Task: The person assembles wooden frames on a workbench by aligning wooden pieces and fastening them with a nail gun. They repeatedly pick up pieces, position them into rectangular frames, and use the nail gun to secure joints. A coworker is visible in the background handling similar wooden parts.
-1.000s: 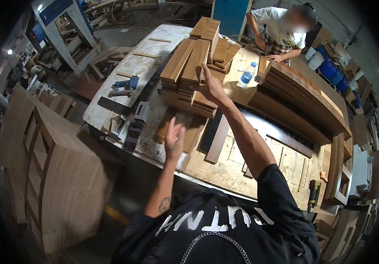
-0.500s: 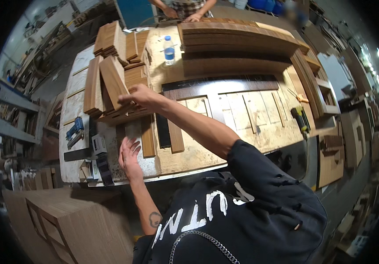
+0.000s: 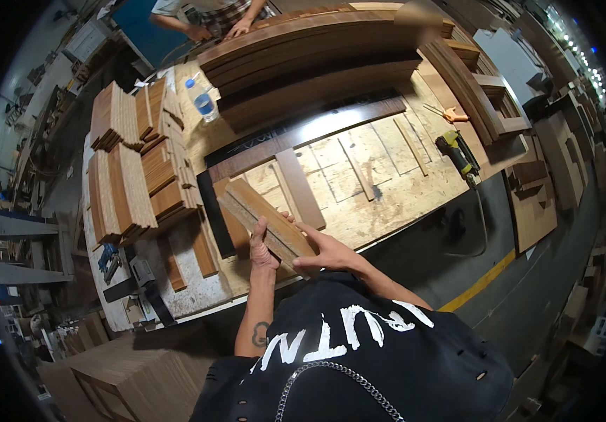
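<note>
In front of my chest a short brown wooden board (image 3: 255, 209) is held at a slant over the table's near edge. A dark line runs along its length; whether it is one piece or two laid together I cannot tell. My left hand (image 3: 264, 246) wraps its left side, thumb up, with fingertips showing beyond the far edge. Around the near right end, my right hand (image 3: 323, 252) is closed. Beneath and beyond it, a dark wooden rail (image 3: 303, 137) lies on the table with a flat crosspiece (image 3: 301, 188) meeting it.
Stacks of short boards (image 3: 121, 186) stand at left, near a blue nail gun (image 3: 109, 261). A water bottle (image 3: 201, 100), long stacked panels (image 3: 310, 53) and a co-worker's hands (image 3: 238, 27) are at the back. A yellow-green nail gun (image 3: 458, 155) and orange-handled tool (image 3: 452, 114) lie right.
My right hand has come from the left stacks to my front with the board. My left hand has risen from the table and taken hold too. The view has turned.
</note>
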A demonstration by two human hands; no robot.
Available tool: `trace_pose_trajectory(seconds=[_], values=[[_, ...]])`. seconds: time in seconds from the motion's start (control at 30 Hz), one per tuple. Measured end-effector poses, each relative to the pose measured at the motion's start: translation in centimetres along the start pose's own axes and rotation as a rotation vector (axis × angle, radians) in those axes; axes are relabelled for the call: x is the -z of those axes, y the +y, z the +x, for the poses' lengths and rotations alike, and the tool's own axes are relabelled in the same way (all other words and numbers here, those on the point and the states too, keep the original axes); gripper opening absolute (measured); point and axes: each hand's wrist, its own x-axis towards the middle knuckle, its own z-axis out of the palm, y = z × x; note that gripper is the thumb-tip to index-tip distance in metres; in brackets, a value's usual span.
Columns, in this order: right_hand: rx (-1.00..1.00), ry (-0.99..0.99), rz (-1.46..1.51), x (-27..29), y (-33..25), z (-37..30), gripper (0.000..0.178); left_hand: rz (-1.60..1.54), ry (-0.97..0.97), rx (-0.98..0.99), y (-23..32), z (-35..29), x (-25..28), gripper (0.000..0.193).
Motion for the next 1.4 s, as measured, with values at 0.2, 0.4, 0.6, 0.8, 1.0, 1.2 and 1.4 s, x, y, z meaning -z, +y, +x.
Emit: trace_pose_trajectory(seconds=[0.2, 0.4, 0.6, 0.8, 1.0, 1.2, 1.4], values=[[-0.095, 0.27, 0.109, 9.2, 2.0, -3.9, 0.085, 0.229, 0.245, -0.062, -6.3, 4.9, -6.5, 0.064], [-0.09, 0.809, -0.482, 16.9, 9.2, -4.4, 0.064, 0.277, 0.518, -0.041, -8.7, 4.1, -6.3, 0.072], [-0.137, 0.704, -0.781, 19.6, 13.5, -3.2, 0.07, 0.272, 0.652, -0.1, -11.3, 1.5, -7.3, 0.073], [-0.085, 0.59, -0.855, 20.5, 14.4, -2.1, 0.067, 0.264, 0.742, -0.14, -13.0, 0.2, -7.4, 0.076], [0.042, 0.602, -0.81, 21.3, 15.8, 0.0, 0.055, 0.184, 0.7, -0.13, -13.0, 0.6, -5.3, 0.061], [0.079, 0.691, -0.874, 21.6, 13.2, 1.2, 0.057, 0.282, 0.458, -0.154, -14.1, 4.3, -10.0, 0.071], [-0.027, -0.085, 0.305, 20.8, 9.1, -5.2, 0.095, 0.264, 0.27, -0.077, -15.8, 7.2, -14.2, 0.078]])
